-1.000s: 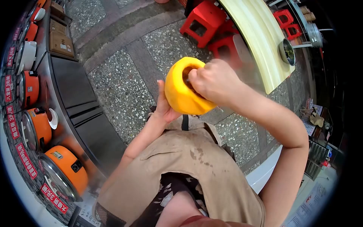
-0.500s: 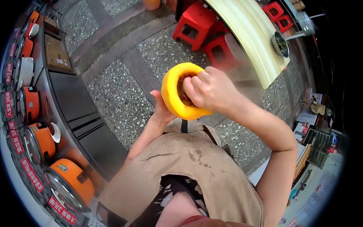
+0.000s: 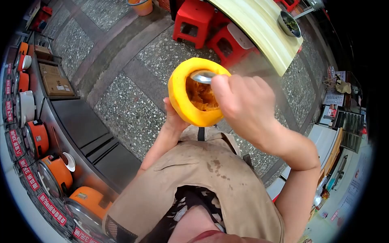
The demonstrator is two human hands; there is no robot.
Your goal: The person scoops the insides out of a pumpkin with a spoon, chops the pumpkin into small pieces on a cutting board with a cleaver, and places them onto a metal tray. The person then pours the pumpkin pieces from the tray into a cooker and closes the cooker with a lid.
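Observation:
A peeled yellow pumpkin [image 3: 181, 103] with a wide opening is held up in front of my apron [image 3: 202, 162]. My left hand [image 3: 175, 117] supports it from the left and below; the thumb shows, the other fingers are hidden behind it. Stringy orange-brown pulp [image 3: 202, 95] lines the hollow. In my right hand [image 3: 247, 103], closed around its handle, is a metal spoon [image 3: 202, 76]. The spoon's bowl lies at the upper part of the opening, over the hollow.
At left, a metal counter [image 3: 75, 174] carries several orange cookers [image 3: 54, 172] and a ladle rest [image 3: 69, 161]. Red stools [image 3: 194, 22] stand beside a pale table [image 3: 259, 28] holding a metal bowl [image 3: 289, 24]. A bucket [image 3: 142, 6] sits farther back.
My right hand has drawn back out of the hollow, bringing the spoon's bowl into sight. The pumpkin has shifted slightly up and left, still in my left hand.

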